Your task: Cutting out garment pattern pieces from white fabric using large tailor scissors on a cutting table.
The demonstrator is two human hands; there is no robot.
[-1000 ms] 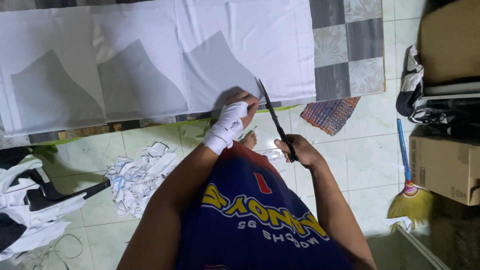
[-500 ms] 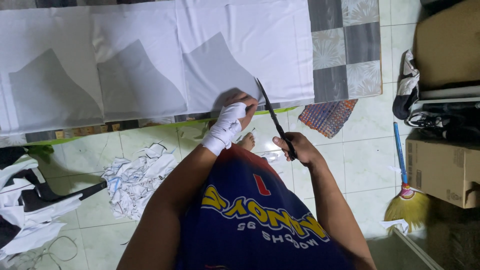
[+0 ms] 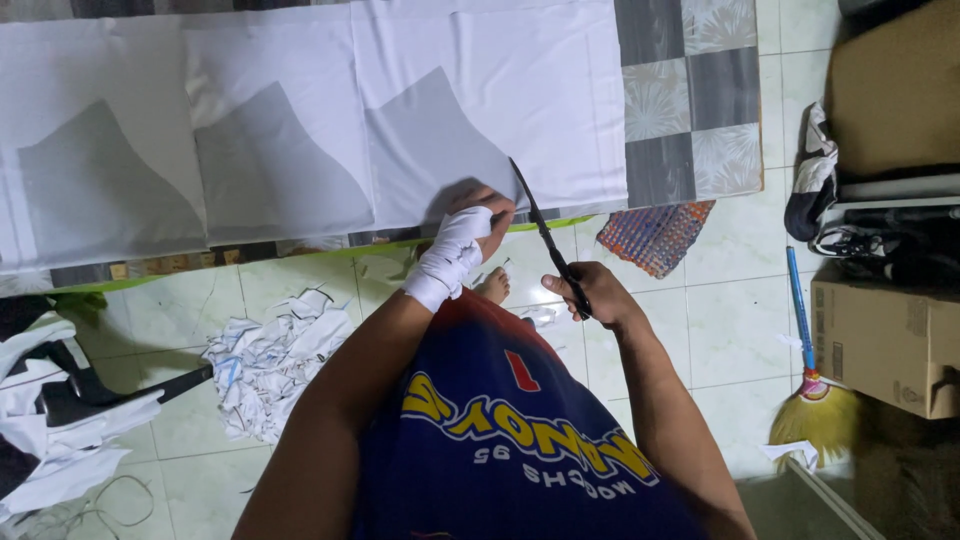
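Observation:
A long sheet of white fabric [image 3: 300, 60] lies across the table, with three grey pattern pieces [image 3: 270, 165] laid on it. My left hand [image 3: 478, 215], wrapped in a white bandage at the wrist, presses on the near edge of the fabric beside the rightmost grey piece [image 3: 430, 150]. My right hand [image 3: 585, 293] grips the handles of black scissors [image 3: 540, 230], whose blades point up and left to the fabric edge just right of my left fingers.
A pile of white fabric scraps [image 3: 265, 360] lies on the tiled floor at left. A colourful woven mat [image 3: 655, 235], a broom [image 3: 805, 350], a cardboard box [image 3: 885, 335] and dark clutter [image 3: 880, 240] sit at right. My bare foot [image 3: 493, 287] shows under the table edge.
Both hands stay at the same spot on the fabric edge; the scissors have barely shifted. The view moved slightly.

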